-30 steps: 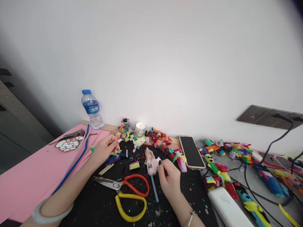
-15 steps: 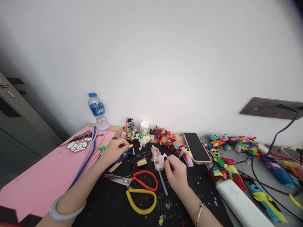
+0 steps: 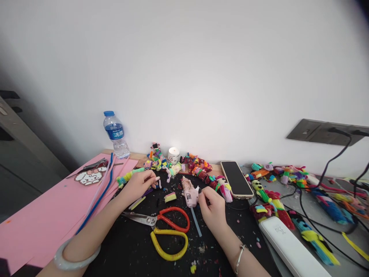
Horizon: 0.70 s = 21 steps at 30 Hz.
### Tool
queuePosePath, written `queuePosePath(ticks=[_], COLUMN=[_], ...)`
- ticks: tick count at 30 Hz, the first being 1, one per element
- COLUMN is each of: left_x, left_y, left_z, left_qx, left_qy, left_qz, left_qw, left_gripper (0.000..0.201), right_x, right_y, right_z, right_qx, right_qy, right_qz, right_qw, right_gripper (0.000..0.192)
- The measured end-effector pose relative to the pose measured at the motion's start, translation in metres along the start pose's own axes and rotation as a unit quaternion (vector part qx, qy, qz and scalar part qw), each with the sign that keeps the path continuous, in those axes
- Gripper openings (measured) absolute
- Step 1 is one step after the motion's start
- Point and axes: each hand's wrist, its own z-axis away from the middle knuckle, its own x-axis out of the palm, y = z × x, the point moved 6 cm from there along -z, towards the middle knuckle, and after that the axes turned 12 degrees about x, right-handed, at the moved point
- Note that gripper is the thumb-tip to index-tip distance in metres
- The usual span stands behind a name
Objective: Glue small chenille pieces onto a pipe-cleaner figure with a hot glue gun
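My left hand (image 3: pixel 140 184) hovers over the left part of the black mat, thumb and fingers pinched together; what they hold, if anything, is too small to make out. Short pipe cleaner pieces (image 3: pixel 137 202) lie beneath it. My right hand (image 3: pixel 213 204) is closed, with a small black piece (image 3: pixel 200 190) at its fingertips. That hand is right beside a pink glue gun (image 3: pixel 190 195), whose glue stick trails toward me. Between my hands lie a striped pipe cleaner block (image 3: pixel 170 197) and scissors (image 3: pixel 172 255) with one red and one yellow handle.
Along the wall stand a water bottle (image 3: pixel 115 132), a white candle-like jar (image 3: pixel 173 155) and several pipe cleaner dolls (image 3: pixel 223 188). A phone (image 3: pixel 236 180) and a white power bank (image 3: pixel 290 246) lie right. Cables run to a wall socket (image 3: pixel 325 131). Pink paper (image 3: pixel 49 207) covers the left.
The view has shifted slightly to the right. My right hand has stayed beside the glue gun, and my left hand remains pinched over the pipe cleaner pieces.
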Motion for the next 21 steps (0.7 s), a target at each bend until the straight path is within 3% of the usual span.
queuePosePath(ticks=[10, 17, 21], left_x=[-0.007, -0.009, -0.012], left_y=[0.006, 0.021, 0.020], left_z=[0.004, 0.002, 0.004], left_qx=[0.005, 0.080, 0.054], left_qy=[0.007, 0.024, 0.016], left_qz=[0.013, -0.064, -0.059], left_qw=[1.000, 0.994, 0.997], left_gripper=[0.018, 0.022, 0.023], right_x=[-0.003, -0.001, 0.005], right_y=[-0.002, -0.001, -0.003], right_z=[-0.001, -0.004, -0.005], right_qx=[-0.005, 0.007, -0.008], right_qy=[0.007, 0.004, -0.015], right_qz=[0.000, 0.012, 0.043], right_qw=[1.000, 1.000, 0.999], right_gripper=[0.032, 0.031, 0.028])
